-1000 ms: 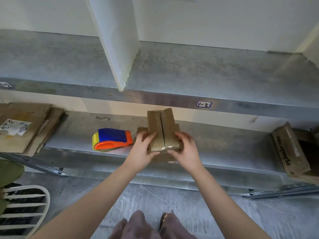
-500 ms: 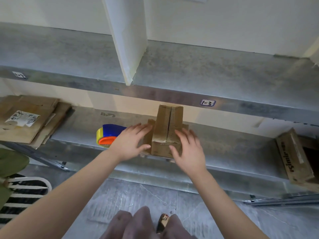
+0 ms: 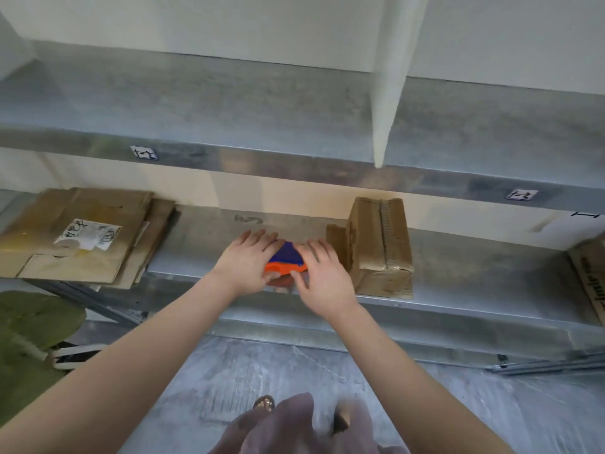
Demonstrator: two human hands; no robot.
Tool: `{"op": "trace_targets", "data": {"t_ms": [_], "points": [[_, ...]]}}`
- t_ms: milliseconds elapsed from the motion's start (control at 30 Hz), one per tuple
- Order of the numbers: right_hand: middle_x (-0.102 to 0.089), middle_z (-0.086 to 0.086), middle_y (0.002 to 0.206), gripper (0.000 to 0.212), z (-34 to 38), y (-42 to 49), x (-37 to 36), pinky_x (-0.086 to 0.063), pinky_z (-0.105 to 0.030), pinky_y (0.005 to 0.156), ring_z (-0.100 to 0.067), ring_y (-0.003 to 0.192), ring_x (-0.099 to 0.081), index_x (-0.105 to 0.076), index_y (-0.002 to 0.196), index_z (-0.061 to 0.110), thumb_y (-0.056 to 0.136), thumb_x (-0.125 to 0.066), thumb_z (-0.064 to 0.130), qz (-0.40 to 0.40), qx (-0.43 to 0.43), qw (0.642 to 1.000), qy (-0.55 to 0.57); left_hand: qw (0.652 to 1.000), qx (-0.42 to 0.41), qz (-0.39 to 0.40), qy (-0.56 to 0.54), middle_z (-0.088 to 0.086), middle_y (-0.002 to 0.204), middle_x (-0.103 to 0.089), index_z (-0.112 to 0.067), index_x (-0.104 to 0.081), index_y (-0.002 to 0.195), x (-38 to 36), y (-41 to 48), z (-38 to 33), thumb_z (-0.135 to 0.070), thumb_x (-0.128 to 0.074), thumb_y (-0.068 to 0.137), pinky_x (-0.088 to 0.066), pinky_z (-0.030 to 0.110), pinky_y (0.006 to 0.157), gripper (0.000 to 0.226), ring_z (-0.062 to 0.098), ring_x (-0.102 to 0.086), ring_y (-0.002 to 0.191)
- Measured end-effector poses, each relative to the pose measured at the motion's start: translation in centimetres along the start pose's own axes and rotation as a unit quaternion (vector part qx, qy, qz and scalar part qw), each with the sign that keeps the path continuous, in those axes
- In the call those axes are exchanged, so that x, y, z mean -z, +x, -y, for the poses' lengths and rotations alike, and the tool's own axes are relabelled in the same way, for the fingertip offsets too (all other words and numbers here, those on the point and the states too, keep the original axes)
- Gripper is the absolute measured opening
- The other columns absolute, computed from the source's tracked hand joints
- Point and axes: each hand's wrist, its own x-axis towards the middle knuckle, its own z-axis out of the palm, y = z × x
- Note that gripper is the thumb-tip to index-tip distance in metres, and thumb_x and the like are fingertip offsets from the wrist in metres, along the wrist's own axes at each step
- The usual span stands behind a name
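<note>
Two bare hands lay over a blue and orange tape dispenser (image 3: 288,258) near the front edge of the lower metal shelf (image 3: 458,276). The left hand (image 3: 248,262) covered its left side and the right hand (image 3: 322,273) its right, fingers nearly straight and slightly spread. A taped cardboard box (image 3: 379,247) stood just beside it.

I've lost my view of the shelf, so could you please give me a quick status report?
Left hand and right hand laid over blue-and-orange plastic tape dispenser, fingers straight. Dispenser on grey metal shelf. Taped brown cardboard box close on right.
</note>
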Motion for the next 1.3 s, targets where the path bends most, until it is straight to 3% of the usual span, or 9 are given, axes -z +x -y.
{"op": "trace_targets", "data": {"t_ms": [100, 267, 367, 500, 700, 1033, 1300], "points": [[-0.047, -0.014, 0.144, 0.052, -0.3, 0.7, -2.0, -0.034, -0.047, 0.113, -0.035, 0.138, -0.036, -0.045, 0.142, 0.015, 0.094, -0.055, 0.032, 0.005, -0.06, 0.998, 0.004, 0.999, -0.012, 0.022, -0.023, 0.011, 0.143, -0.048, -0.017, -0.046, 0.141, -1.1, 0.5, 1.0, -0.052, -0.063, 0.083, -0.028, 0.048, 0.112, 0.07, 0.035, -0.044, 0.131], [-0.033, -0.01, 0.155, 0.059, -1.8, 0.4, -4.1, -0.025, -0.039, 0.117, -0.03, 0.146, -0.021, -0.032, 0.15, 0.019, 0.096, -0.049, 0.037, 0.062, -0.134, 0.989, -0.009, 0.997, -0.028, 0.033, -0.058, 0.012, 0.152, -0.035, -0.02, -0.037, 0.147, -2.4, 1.8, 2.1, -0.055, -0.06, 0.083, -0.024, 0.043, 0.114, 0.076, 0.033, -0.035, 0.137], [-0.028, -0.01, 0.157, 0.061, -2.5, 0.4, -5.1, -0.021, -0.038, 0.118, -0.029, 0.148, -0.015, -0.027, 0.152, 0.02, 0.097, -0.046, 0.039, 0.099, -0.16, 0.982, -0.016, 0.996, -0.019, 0.047, -0.077, 0.012, 0.151, -0.035, -0.023, -0.033, 0.148, -2.9, 2.7, 2.3, -0.06, -0.055, 0.082, -0.03, 0.041, 0.109, 0.079, 0.034, -0.038, 0.133], [-0.025, -0.009, 0.158, 0.062, -2.8, 0.8, -6.2, -0.02, -0.037, 0.118, -0.028, 0.148, -0.014, -0.02, 0.154, 0.021, 0.099, -0.044, 0.037, 0.121, -0.192, 0.974, 0.01, 0.99, -0.006, 0.071, -0.124, 0.009, 0.134, -0.044, -0.026, -0.033, 0.147, -3.1, 3.9, 2.3, -0.047, -0.059, 0.087, -0.046, 0.039, 0.085, 0.069, 0.031, -0.048, 0.118], [-0.029, -0.007, 0.156, 0.061, -3.2, 0.9, -6.9, -0.031, -0.038, 0.115, -0.026, 0.145, -0.024, -0.027, 0.151, 0.023, 0.096, -0.049, 0.034, 0.093, -0.229, 0.967, 0.06, 0.979, -0.033, 0.119, -0.16, 0.005, 0.136, -0.04, -0.027, -0.026, 0.15, -2.8, 3.9, 3.3, -0.06, -0.053, 0.088, -0.047, 0.037, 0.088, 0.074, 0.026, -0.045, 0.12], [-0.029, -0.005, 0.157, 0.06, -3.9, 0.7, -6.8, -0.031, -0.037, 0.114, -0.025, 0.144, -0.026, -0.027, 0.152, 0.023, 0.098, -0.048, 0.038, 0.081, -0.233, 0.966, 0.078, 0.97, -0.02, 0.147, -0.192, 0.003, 0.12, -0.05, -0.031, -0.039, 0.143, -1.6, 4.1, 4.1, -0.033, -0.06, 0.086, -0.047, 0.033, 0.085, 0.06, 0.025, -0.051, 0.107], [-0.018, -0.003, 0.161, 0.064, -3.9, 0.2, -6.7, -0.02, -0.038, 0.119, -0.025, 0.15, -0.007, -0.017, 0.154, 0.025, 0.098, -0.043, 0.042, 0.115, -0.193, 0.974, 0.006, 0.975, -0.018, 0.118, -0.186, 0.001, 0.124, -0.049, -0.03, -0.037, 0.144, -1.7, 2.7, 4.1, -0.036, -0.062, 0.087, -0.046, 0.033, 0.086, 0.063, 0.024, -0.051, 0.11]]}}
